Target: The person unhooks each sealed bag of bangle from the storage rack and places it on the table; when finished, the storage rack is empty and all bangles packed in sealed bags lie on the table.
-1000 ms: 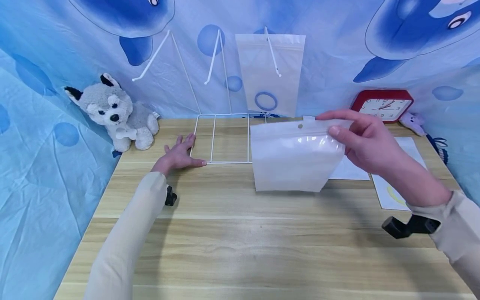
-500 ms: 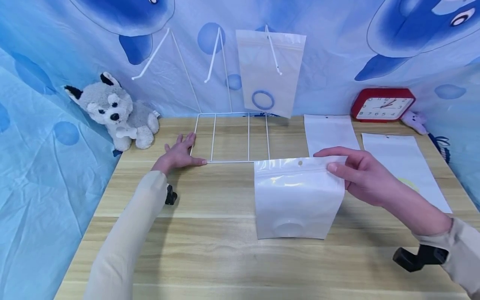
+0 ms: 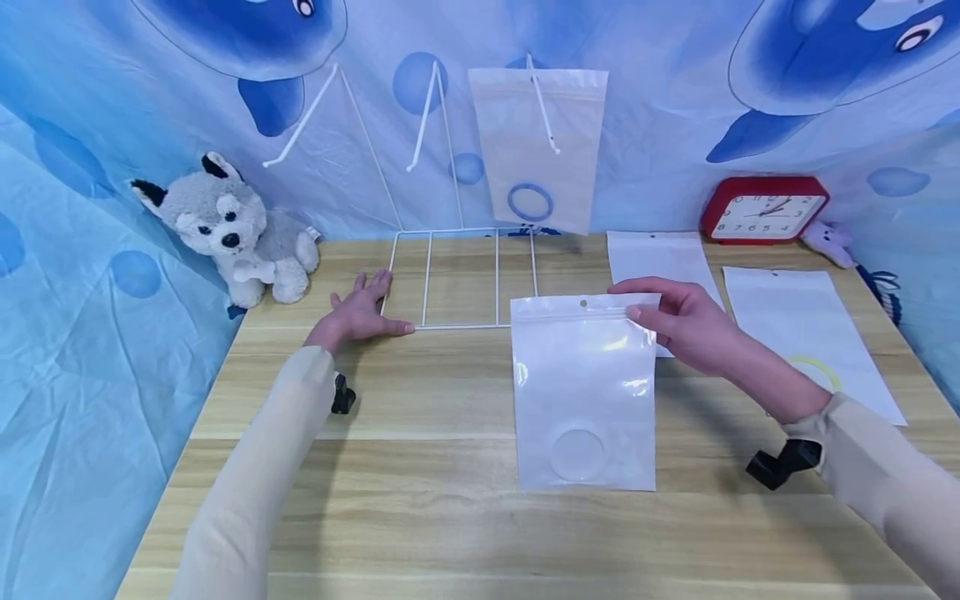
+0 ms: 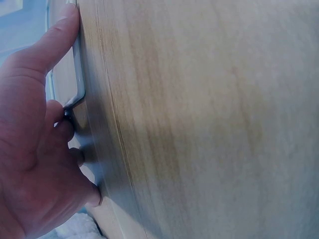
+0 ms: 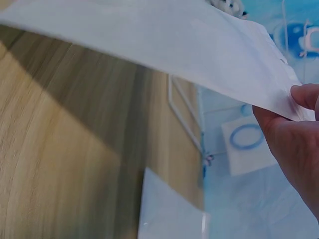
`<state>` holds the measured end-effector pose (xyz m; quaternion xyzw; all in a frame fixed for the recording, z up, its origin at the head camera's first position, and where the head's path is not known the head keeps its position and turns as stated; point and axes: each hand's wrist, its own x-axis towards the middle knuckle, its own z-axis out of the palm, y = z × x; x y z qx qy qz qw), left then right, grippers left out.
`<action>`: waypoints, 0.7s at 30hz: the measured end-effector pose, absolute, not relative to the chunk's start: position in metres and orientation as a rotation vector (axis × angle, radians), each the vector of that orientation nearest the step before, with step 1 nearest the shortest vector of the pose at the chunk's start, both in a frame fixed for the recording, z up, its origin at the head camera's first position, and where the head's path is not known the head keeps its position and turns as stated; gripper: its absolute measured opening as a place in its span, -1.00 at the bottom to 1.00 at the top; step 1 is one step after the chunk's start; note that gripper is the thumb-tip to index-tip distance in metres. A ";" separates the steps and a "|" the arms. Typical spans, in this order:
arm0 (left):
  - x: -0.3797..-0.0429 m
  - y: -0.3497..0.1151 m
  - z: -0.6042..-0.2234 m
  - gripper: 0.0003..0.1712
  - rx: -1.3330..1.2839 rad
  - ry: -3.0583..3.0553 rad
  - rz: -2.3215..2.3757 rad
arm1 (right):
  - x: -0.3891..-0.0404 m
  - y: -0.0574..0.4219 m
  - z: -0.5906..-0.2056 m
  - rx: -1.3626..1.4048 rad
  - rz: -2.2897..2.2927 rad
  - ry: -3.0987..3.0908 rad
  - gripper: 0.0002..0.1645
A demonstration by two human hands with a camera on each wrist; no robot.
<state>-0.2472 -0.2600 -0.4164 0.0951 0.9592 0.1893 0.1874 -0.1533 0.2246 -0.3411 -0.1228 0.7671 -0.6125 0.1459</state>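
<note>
Wooden table (image 3: 420, 500): backed by a blue printed backdrop (image 3: 660, 167), its left edge slanting past the wire rack (image 3: 461, 327); open tabletop spreads before the rack.
Left hand (image 3: 360, 312): reaches to the rack's front-left corner, fingers spread wide, thumb touching the front bar.
Right hand (image 3: 686, 325): pinches a top corner of the white pouch (image 3: 585, 375).
White pouch: upright, just before the rack's front-right corner.
Flat pouches (image 3: 810, 325): two, right of the rack.
Half a second on: foreshortened earlier, the held pouch now shows its full face.

Long cream sleeves (image 3: 251, 471), small black wrist cameras (image 3: 783, 464)
</note>
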 end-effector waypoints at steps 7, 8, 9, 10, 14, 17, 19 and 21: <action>-0.247 -0.259 -0.417 0.39 0.268 2.706 0.532 | -0.167 0.225 -0.360 -0.313 -1.670 2.293 -0.61; -0.247 -0.259 -0.417 0.39 0.268 2.706 0.533 | -0.168 0.224 -0.363 -0.313 -1.662 2.300 -0.61; -0.247 -0.259 -0.416 0.39 0.266 2.709 0.532 | -0.170 0.224 -0.366 -0.321 -1.659 2.305 -0.61; -0.247 -0.258 -0.416 0.39 0.264 2.709 0.530 | -0.172 0.223 -0.369 -0.329 -1.666 2.297 -0.61; -0.246 -0.258 -0.415 0.38 0.264 2.706 0.525 | -0.178 0.220 -0.380 -0.385 -1.682 2.275 -0.59; -0.245 -0.258 -0.414 0.38 0.261 2.702 0.523 | -0.181 0.218 -0.384 -0.425 -1.651 2.305 -0.57; -0.246 -0.257 -0.414 0.38 0.259 2.700 0.524 | -0.182 0.217 -0.385 -0.449 -1.618 2.341 -0.58; -0.247 -0.258 -0.415 0.39 0.254 2.702 0.521 | -0.183 0.216 -0.386 -0.486 -1.581 2.388 -0.59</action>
